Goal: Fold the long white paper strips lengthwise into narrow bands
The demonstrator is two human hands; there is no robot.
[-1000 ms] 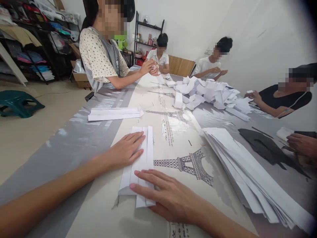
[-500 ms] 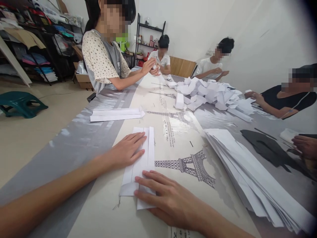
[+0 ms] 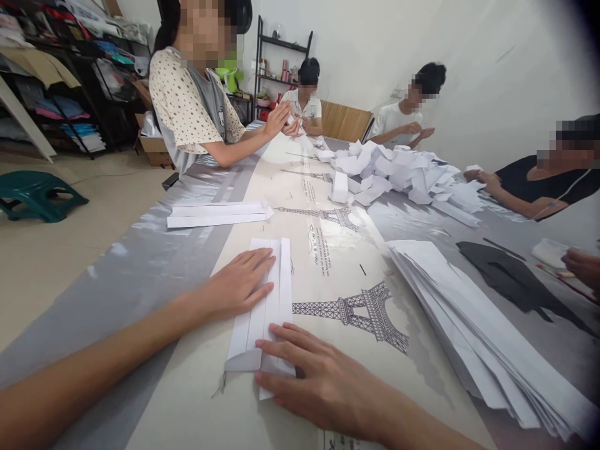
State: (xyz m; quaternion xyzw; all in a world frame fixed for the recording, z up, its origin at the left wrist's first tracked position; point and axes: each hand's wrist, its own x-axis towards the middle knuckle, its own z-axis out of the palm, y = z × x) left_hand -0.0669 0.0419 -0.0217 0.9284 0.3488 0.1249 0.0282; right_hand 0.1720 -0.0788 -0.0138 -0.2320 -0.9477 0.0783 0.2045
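Note:
A white paper sheet with lengthwise creases (image 3: 257, 319) lies in front of me on the printed tablecloth (image 3: 197, 381). Its near end shows a folded flap. My left hand (image 3: 244, 278) rests flat on the paper's upper left part, fingers stretched toward the right. Lower down, my right hand (image 3: 314, 375) lies over the near right corner with its fingers spread, hiding part of that edge. Beyond my left hand sits another folded paper strip (image 3: 218, 214). A stack of white papers (image 3: 464, 331) fans out to the right of my right hand.
A heap of folded white papers (image 3: 384, 169) covers the table's far middle. Dark cloth (image 3: 510, 275) lies at the right. A standing person (image 3: 197, 112) works at the far left, and several others sit around the table. A green stool (image 3: 42, 194) stands on the floor.
My hands stay almost in place on the paper; the near flap looks slightly more raised. At the right edge, a co-worker's hand has shifted, and the view has moved a little.

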